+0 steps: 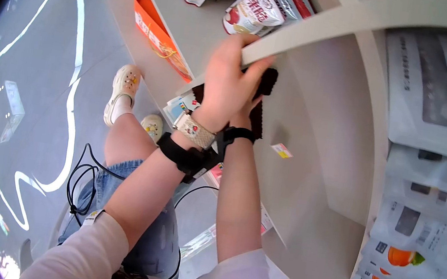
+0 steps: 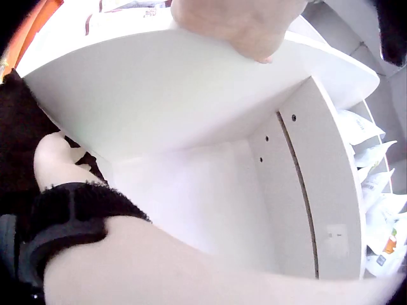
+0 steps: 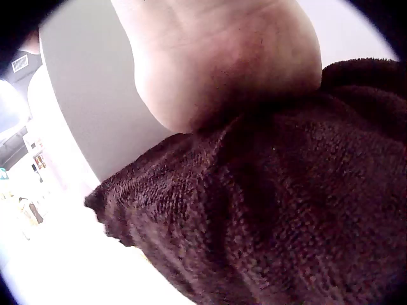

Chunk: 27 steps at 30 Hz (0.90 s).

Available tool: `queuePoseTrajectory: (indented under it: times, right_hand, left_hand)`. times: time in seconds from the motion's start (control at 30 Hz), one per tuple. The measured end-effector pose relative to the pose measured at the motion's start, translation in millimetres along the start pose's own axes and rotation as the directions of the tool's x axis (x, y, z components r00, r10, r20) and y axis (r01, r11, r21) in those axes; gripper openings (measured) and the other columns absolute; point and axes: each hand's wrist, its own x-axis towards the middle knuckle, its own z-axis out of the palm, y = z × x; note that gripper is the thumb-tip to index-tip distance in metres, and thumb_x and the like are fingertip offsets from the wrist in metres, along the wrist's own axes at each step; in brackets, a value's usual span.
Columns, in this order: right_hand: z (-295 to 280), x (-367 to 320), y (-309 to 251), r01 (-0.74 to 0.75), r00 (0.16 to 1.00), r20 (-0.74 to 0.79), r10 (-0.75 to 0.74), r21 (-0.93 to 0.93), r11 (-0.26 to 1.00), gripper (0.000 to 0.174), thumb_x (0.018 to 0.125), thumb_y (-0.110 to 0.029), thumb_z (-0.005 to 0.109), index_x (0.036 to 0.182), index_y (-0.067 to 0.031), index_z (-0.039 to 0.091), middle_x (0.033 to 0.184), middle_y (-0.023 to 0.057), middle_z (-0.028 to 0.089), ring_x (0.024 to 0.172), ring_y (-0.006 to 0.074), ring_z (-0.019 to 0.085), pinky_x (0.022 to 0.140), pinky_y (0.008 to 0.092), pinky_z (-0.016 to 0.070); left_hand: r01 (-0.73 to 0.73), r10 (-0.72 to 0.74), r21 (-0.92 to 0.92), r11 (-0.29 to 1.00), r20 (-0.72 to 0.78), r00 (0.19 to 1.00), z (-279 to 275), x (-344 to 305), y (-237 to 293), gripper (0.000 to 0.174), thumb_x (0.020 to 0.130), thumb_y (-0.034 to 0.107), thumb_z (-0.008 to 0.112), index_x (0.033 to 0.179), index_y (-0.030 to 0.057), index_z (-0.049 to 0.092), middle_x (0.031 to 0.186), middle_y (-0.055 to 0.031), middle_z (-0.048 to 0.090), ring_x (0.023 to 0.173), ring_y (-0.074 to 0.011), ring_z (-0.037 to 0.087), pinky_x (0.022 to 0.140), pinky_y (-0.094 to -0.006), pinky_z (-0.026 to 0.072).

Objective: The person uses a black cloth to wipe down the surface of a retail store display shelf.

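At the end of a curved pale shelf board point(image 1: 321, 24), my left hand point(image 1: 225, 82) grips the edge, fingers on one side and thumb on the other. That hand also shows in the left wrist view, at the top along the board's rim. Close below it, my right hand point(image 1: 248, 111) holds a dark brown cloth point(image 3: 273, 210) against the pale shelf unit. The left hand partly covers the right in the head view. In the left wrist view, the right hand's fingers point(image 2: 54, 155) bend over the cloth. The cloth fills much of the right wrist view, beneath the heel of the hand.
Silver-white snack pouches point(image 1: 254, 11) stand on the shelf beyond the board. Large white packets point(image 1: 436, 90) line the right side. An orange box point(image 1: 156, 25) sits along the left edge. A small price tag point(image 1: 282, 150) is on the panel. Black cable point(image 1: 77, 192) hangs by the leg.
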Motion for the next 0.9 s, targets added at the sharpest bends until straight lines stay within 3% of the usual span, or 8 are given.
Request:
queuePoseTrajectory:
  times: [0.07,0.13,0.23,0.37,0.6,0.73,0.8,0.9]
  right_hand:
    - [-0.1,12.6,0.4,-0.014,1.000,0.005,0.014,-0.015,1.000,0.087,0.078,-0.056,0.045,0.140,-0.0073,0.008,0.146,0.0174,0.004,0.135,0.0294,0.001,0.101,0.0597,0.0079]
    - [15.8,28.0,0.7,-0.006,0.994,-0.110,-0.005,-0.108,0.994,0.085,0.079,-0.057,0.042,0.140,-0.0093,0.006,0.146,0.0165,0.003,0.136,0.0290,0.000,0.101,0.0598,0.0077]
    - [7.2,38.5,9.6,-0.038,0.999,-0.004,0.038,-0.032,0.999,0.084,0.080,-0.057,0.041,0.141,-0.0125,0.004,0.146,0.0149,0.000,0.136,0.0285,-0.002,0.102,0.0595,0.0071]
    - [11.9,44.5,13.8,-0.041,0.998,0.041,0.044,-0.087,0.995,0.082,0.081,-0.056,0.040,0.141,-0.0147,0.002,0.146,0.0135,-0.003,0.136,0.0282,-0.003,0.102,0.0594,0.0067]
    - [42.9,24.1,29.4,0.052,0.992,-0.097,-0.077,-0.239,0.970,0.078,0.084,-0.052,0.040,0.141,-0.0145,0.002,0.146,0.0142,0.000,0.135,0.0288,0.000,0.101,0.0600,0.0113]
    - [33.4,-13.3,21.1,0.073,0.997,-0.022,-0.078,-0.185,0.980,0.090,0.076,-0.057,0.048,0.141,-0.0129,0.002,0.146,0.0159,-0.003,0.135,0.0286,-0.005,0.102,0.0585,0.0072]
    - [46.0,-19.7,27.2,0.148,0.988,0.025,-0.149,0.059,0.987,0.093,0.075,-0.058,0.050,0.141,-0.0125,0.002,0.146,0.0163,-0.003,0.135,0.0291,-0.005,0.102,0.0582,0.0066]
    - [47.1,-20.1,30.1,0.137,0.991,-0.006,-0.137,0.037,0.990,0.097,0.072,-0.059,0.053,0.141,-0.0121,0.003,0.146,0.0168,-0.004,0.135,0.0321,-0.005,0.101,0.0592,0.0052]
  left_hand:
    - [-0.081,0.081,0.013,0.997,-0.024,0.996,0.0,1.6,1.1,0.025,0.072,0.014,0.067,0.089,0.0011,0.053,0.082,-0.0143,0.057,0.076,-0.0334,0.054,0.066,-0.0375,0.0436]
    - [-0.089,0.090,0.045,0.995,-0.023,0.996,1.4,1.0,-2.3,0.027,0.072,0.015,0.067,0.091,0.0027,0.052,0.084,-0.0118,0.056,0.078,-0.0316,0.053,0.068,-0.0379,0.0416]
    - [-0.097,0.096,0.113,0.989,0.013,0.995,0.6,-0.5,-6.1,0.028,0.077,0.010,0.063,0.101,0.0010,0.050,0.093,-0.0124,0.057,0.085,-0.0243,0.056,0.075,-0.0308,0.0442]
    - [-0.118,0.120,0.075,0.990,-0.010,0.993,1.7,1.5,-7.6,0.030,0.071,0.017,0.068,0.093,0.0042,0.051,0.088,-0.0089,0.055,0.082,-0.0283,0.051,0.073,-0.0353,0.0381]
    - [-0.134,0.135,0.050,0.990,-0.016,0.991,0.6,2.3,-6.0,0.029,0.071,0.016,0.068,0.091,0.0030,0.051,0.085,-0.0117,0.054,0.080,-0.0313,0.051,0.070,-0.0371,0.0388]
    - [-0.065,0.066,0.021,0.998,-0.048,0.997,0.1,0.1,1.0,0.025,0.072,0.015,0.067,0.088,0.0026,0.053,0.082,-0.0129,0.056,0.076,-0.0319,0.052,0.066,-0.0381,0.0410]
    - [-0.013,0.012,-0.032,0.999,-0.023,1.000,-0.7,-0.7,3.2,0.025,0.073,0.016,0.067,0.089,0.0021,0.053,0.083,-0.0132,0.056,0.078,-0.0322,0.053,0.068,-0.0385,0.0419]
    - [0.009,-0.009,-0.026,1.000,0.015,1.000,-3.8,-2.1,3.5,0.026,0.075,0.018,0.066,0.091,0.0012,0.054,0.085,-0.0143,0.057,0.080,-0.0326,0.054,0.071,-0.0395,0.0430]
